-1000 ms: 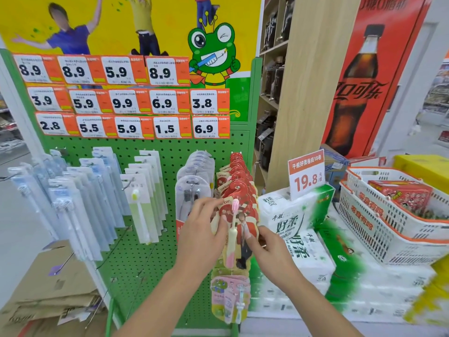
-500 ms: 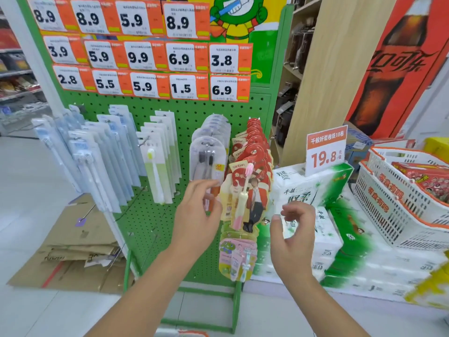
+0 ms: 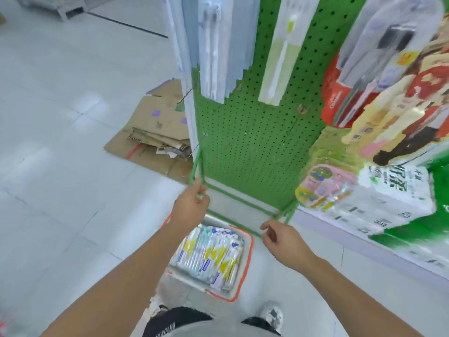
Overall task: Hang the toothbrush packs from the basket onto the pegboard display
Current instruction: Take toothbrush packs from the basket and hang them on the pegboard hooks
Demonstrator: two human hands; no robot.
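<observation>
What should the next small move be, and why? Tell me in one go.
Probably lower the right hand into the basket and take one of the toothbrush packs. Both hands hang over the basket on the floor holding nothing, the left hand loosely curled, and the packs lie stacked just below them. The pegboard above shows bare holes.

both forearms bare, no sleeves showing. black shorts with white lettering [image 3: 167,322], scuffed white sneakers with dark marks [image 3: 273,314], bit of grey top at the bottom edge.

Glossy plastic toothbrush packs [image 3: 209,254], a perforated green pegboard [image 3: 255,142], flattened matt cardboard [image 3: 155,132], glossy floor tiles [image 3: 60,142].
</observation>
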